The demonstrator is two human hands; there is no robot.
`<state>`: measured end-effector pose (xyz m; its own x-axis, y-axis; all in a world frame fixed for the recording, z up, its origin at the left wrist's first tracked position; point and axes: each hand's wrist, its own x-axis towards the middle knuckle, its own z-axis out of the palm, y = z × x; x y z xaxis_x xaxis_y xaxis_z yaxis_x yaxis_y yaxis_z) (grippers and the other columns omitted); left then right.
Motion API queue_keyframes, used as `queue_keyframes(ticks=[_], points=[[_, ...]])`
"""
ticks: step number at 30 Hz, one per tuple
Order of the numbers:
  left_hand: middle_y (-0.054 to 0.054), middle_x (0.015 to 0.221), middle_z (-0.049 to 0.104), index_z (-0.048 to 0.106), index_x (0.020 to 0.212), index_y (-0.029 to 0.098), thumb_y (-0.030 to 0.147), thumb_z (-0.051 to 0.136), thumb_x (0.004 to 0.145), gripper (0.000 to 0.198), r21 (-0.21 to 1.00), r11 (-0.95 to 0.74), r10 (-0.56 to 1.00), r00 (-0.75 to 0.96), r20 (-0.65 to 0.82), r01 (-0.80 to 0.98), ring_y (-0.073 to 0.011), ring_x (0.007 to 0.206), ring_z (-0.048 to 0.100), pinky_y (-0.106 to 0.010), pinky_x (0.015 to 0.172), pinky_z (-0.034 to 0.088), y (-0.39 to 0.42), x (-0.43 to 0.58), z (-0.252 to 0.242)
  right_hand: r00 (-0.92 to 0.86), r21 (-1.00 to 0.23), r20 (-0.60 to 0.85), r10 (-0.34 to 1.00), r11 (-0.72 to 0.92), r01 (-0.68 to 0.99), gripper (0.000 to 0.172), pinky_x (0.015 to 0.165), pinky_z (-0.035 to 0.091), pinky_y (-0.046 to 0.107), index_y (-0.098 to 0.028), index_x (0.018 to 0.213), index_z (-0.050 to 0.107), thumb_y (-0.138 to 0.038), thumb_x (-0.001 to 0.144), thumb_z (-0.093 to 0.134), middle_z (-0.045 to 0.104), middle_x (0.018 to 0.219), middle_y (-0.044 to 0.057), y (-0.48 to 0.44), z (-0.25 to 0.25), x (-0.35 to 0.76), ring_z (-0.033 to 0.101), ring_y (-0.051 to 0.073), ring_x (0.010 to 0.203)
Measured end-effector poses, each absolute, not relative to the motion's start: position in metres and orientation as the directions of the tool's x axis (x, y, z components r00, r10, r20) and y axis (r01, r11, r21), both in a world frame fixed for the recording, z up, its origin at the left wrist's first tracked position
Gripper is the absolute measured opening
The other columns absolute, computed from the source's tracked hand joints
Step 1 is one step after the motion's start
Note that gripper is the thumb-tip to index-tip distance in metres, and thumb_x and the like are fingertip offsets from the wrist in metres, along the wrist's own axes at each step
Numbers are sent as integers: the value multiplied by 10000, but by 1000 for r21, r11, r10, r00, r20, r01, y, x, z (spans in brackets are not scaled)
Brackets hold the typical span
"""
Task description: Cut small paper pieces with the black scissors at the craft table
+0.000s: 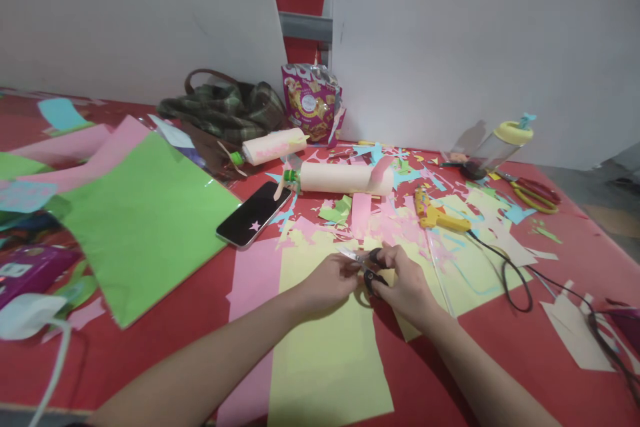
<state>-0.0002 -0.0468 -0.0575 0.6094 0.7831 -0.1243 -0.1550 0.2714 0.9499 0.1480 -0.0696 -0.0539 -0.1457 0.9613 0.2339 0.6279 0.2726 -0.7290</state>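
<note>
Small scissors [355,256] with black handles are gripped in my right hand [409,283], their blades pointing left. Close by the blades, my left hand [327,282] has its fingers pinched together; whatever they hold is too small or hidden to make out. Beneath both hands lies a pale yellow sheet [325,360], partly over a pink sheet [250,333]. A black phone [254,213] rests beyond my left hand, with a small pink paper star [255,225] on it. Paper scraps [337,210] in several colours are strewn past my hands.
Two paper-wrapped bottles [345,178] lie behind the phone. A yellow glue gun [443,219] with a black cord is to the right, near red-and-yellow-handled scissors [537,195] and a tilted clear bottle [500,145]. Large green paper [145,220] covers the left; a snack bag [314,103] stands at the back.
</note>
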Motion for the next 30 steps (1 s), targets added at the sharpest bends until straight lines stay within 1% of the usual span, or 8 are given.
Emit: queue_keyframes(ticks=[5, 12, 15, 19, 22, 25, 27, 30], points=[[-62, 941, 602, 530, 1041, 119, 2, 393, 628, 450, 944, 277, 766, 634, -105, -178, -154, 837, 545, -284, 795, 409, -47, 1, -56, -124, -722, 226, 966, 252, 645, 291, 795, 418, 408, -235, 678, 254, -101, 599, 500, 451, 654, -22, -71, -56, 148, 563, 212, 795], [-60, 955, 591, 502, 1078, 129, -24, 352, 614, 511, 944, 258, 754, 653, -65, -204, -157, 863, 534, -294, 815, 392, -47, 2, -53, -113, -718, 225, 968, 243, 652, 262, 714, 446, 353, -234, 677, 275, -115, 600, 496, 466, 675, -3, -71, -56, 147, 550, 228, 842], [-56, 966, 586, 501, 1081, 139, -25, 352, 620, 512, 943, 250, 759, 649, -50, -219, -155, 883, 529, -288, 829, 385, -48, 3, -50, -113, -706, 236, 965, 250, 663, 245, 670, 451, 329, -233, 679, 287, -119, 604, 491, 476, 669, -3, -71, -57, 148, 557, 221, 807], [-70, 975, 582, 496, 1085, 135, 22, 403, 662, 448, 940, 283, 763, 638, -101, -190, -162, 866, 541, -278, 787, 412, -48, 4, -48, -104, -694, 249, 963, 252, 674, 233, 629, 448, 307, -231, 685, 298, -118, 605, 485, 475, 648, -11, -72, -59, 147, 562, 201, 720], [-78, 975, 582, 487, 1092, 137, 73, 446, 689, 410, 939, 288, 767, 632, -107, -190, -165, 843, 549, -274, 753, 426, -48, 4, -50, -108, -678, 277, 955, 274, 682, 224, 629, 438, 305, -228, 697, 310, -111, 606, 478, 455, 641, -19, -73, -60, 146, 538, 174, 646], [-83, 969, 584, 479, 1096, 133, 97, 479, 691, 406, 937, 287, 787, 606, -113, -198, -170, 853, 547, -272, 750, 427, -48, 4, -54, -87, -673, 283, 955, 262, 692, 212, 577, 425, 281, -225, 691, 318, -108, 605, 472, 436, 644, -21, -73, -60, 144, 498, 152, 590], [-81, 941, 593, 460, 1110, 135, 111, 487, 691, 420, 935, 312, 789, 594, -154, -171, -166, 815, 561, -265, 708, 442, -48, 4, -57, -58, -675, 280, 958, 239, 698, 202, 539, 410, 263, -223, 682, 319, -111, 604, 469, 438, 650, -17, -73, -60, 144, 484, 148, 580], [-84, 892, 601, 420, 1136, 129, 150, 494, 699, 444, 926, 355, 790, 571, -223, -131, -149, 693, 584, -260, 627, 456, -49, 4, -62, -26, -682, 284, 958, 221, 698, 194, 532, 399, 258, -220, 678, 319, -116, 606, 465, 458, 671, -5, -73, -59, 144, 487, 153, 598]])
